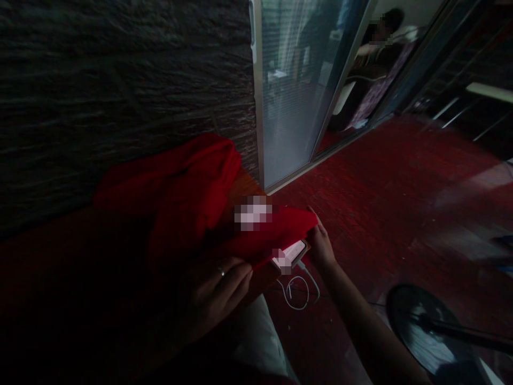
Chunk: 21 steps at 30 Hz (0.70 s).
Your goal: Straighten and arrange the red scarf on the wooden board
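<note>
Red cloth [188, 198] lies bunched on a wood table [249, 184], up against the stone wall [120, 80], its rt corner reaching past the table end. L hand [216, 294], ring on one finger, rests on the cloth's near edge w/ fingers loosely bent, not closed round anything that shows. R hand [321, 247] is at the cloth's rt corner, fingers curled behind it; can't tell if it grips cloth or just touches, too dark. Just under that corner sits a white device [295, 250], w/ a white cable [298, 293] looping down below it. Red floor [401, 187] beyond. Fan [420, 331] at lower rt. Glass door [292, 96] beside the wall; a person [377, 69] seated beyond it.
</note>
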{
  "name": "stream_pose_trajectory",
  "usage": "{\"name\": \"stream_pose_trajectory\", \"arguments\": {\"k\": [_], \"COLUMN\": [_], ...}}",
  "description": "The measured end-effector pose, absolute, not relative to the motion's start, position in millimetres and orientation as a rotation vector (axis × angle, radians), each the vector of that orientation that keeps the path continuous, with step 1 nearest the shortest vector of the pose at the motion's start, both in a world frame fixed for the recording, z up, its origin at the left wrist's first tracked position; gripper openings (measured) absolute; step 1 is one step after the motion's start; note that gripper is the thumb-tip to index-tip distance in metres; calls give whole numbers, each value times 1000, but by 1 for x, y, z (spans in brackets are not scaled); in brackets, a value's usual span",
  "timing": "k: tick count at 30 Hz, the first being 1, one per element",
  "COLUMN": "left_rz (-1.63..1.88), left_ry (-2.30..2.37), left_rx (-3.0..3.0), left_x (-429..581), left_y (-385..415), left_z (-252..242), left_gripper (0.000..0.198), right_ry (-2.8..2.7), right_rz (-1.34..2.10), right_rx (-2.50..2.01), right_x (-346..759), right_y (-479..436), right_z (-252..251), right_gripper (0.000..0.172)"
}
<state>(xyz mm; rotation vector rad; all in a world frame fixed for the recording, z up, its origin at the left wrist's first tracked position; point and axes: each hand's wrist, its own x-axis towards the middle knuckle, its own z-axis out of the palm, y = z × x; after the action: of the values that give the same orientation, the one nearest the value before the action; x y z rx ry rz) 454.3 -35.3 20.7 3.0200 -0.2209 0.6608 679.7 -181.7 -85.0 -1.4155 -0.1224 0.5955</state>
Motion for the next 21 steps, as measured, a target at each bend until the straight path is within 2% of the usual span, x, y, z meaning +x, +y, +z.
{"name": "stream_pose_trajectory", "arguments": {"k": [9, 12, 16, 21], "left_rz": [639, 655, 550, 495], "left_ry": [-221, -254, -215, 12], "left_rx": [3043, 3033, 3030, 2843], "left_x": [464, 463, 461, 460], "left_y": [-33, -34, -35, -21], "left_z": [21, 20, 21, 39], "left_gripper": [28, 26, 26, 17], "right_ry": [-142, -181, -180, -100], "right_rz": [409, 455, 581, 639], "right_rx": [-1425, -1405, -1392, -1319], "right_x": [677, 678, 681, 679], "right_y": [-187, -191, -197, -201], "right_z": [-83, -87, -95, -97], "right_gripper": [82, 82, 70, 57]}}
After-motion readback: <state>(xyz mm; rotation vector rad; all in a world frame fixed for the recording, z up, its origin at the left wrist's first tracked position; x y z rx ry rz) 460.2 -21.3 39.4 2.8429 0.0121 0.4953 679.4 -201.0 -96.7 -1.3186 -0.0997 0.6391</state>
